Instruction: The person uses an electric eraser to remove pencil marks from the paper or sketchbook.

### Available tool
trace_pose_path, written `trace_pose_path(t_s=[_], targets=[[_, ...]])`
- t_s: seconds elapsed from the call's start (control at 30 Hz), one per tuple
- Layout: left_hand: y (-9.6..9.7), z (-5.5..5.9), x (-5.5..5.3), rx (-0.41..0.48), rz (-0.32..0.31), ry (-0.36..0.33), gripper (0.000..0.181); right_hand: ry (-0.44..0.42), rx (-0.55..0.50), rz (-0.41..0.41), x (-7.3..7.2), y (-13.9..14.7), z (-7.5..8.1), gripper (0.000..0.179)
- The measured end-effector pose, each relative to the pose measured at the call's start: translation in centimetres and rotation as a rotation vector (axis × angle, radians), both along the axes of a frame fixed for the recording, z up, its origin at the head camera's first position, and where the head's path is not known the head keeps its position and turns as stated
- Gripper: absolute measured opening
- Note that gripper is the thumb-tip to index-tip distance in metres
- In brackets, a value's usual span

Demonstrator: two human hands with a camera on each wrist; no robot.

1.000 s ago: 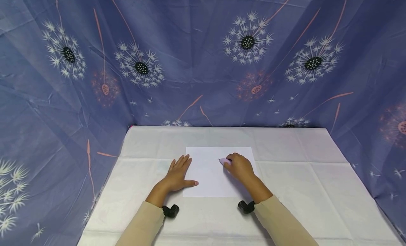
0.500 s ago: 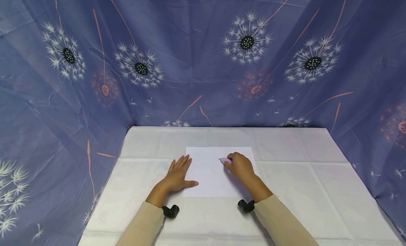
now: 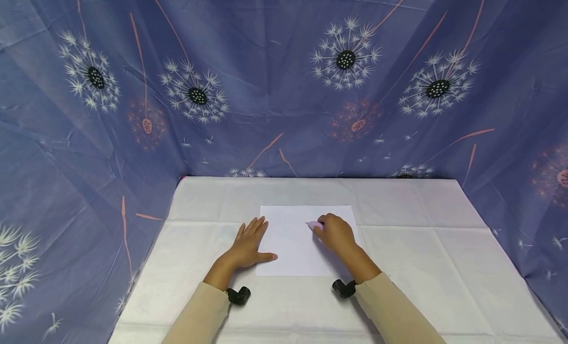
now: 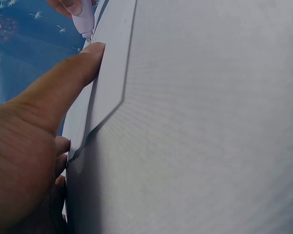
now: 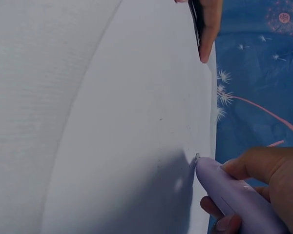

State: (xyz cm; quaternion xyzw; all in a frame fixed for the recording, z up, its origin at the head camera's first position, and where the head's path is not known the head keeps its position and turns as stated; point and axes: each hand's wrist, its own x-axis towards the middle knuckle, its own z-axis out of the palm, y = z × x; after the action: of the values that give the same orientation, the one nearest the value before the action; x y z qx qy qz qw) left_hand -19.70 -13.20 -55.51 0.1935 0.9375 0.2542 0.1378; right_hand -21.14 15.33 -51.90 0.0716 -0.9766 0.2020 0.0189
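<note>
A white sheet of paper [image 3: 288, 245] lies on the table, with a few tiny dark specks on it in the right wrist view. My left hand [image 3: 246, 248] rests on its left edge, fingers straight and thumb spread out over the sheet. In the left wrist view the thumb [image 4: 63, 83] lies along the paper [image 4: 112, 68]. My right hand [image 3: 337, 233] grips a lilac, rounded hand tool [image 5: 234, 195] with a small metal tip. The tip points left, at or just above the paper's surface; contact cannot be told. Its rear end is hidden in my palm.
A white cloth with fold creases covers the table [image 3: 421, 265]. Blue fabric [image 3: 275, 87] with dandelion prints hangs behind and at both sides. Each wrist wears a black camera mount [image 3: 239, 295].
</note>
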Motion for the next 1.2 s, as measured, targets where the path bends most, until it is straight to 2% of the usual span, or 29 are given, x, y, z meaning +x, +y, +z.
trace_pose_path(t_s=[0.17, 0.47, 0.83, 1.07, 1.2], targets=[[0.0, 0.0, 0.1, 0.013, 0.000, 0.010, 0.107, 0.000, 0.009, -0.007, -0.4, 0.1, 0.0, 0.022], [0.0, 0.2, 0.1, 0.019, 0.008, 0.023, 0.107, -0.033, -0.006, 0.000, -0.1, 0.0, 0.3, 0.024], [0.0, 0.1, 0.0, 0.004, 0.001, 0.011, 0.107, -0.024, -0.001, -0.026, -1.2, 0.5, 0.0, 0.024], [0.0, -0.1, 0.0, 0.006, 0.000, 0.023, 0.106, -0.065, 0.002, -0.016, -0.7, 0.3, 0.3, 0.025], [0.1, 0.0, -0.1, -0.003, -0.003, 0.023, 0.106, -0.058, 0.008, -0.013, -0.7, 0.3, 0.4, 0.024]])
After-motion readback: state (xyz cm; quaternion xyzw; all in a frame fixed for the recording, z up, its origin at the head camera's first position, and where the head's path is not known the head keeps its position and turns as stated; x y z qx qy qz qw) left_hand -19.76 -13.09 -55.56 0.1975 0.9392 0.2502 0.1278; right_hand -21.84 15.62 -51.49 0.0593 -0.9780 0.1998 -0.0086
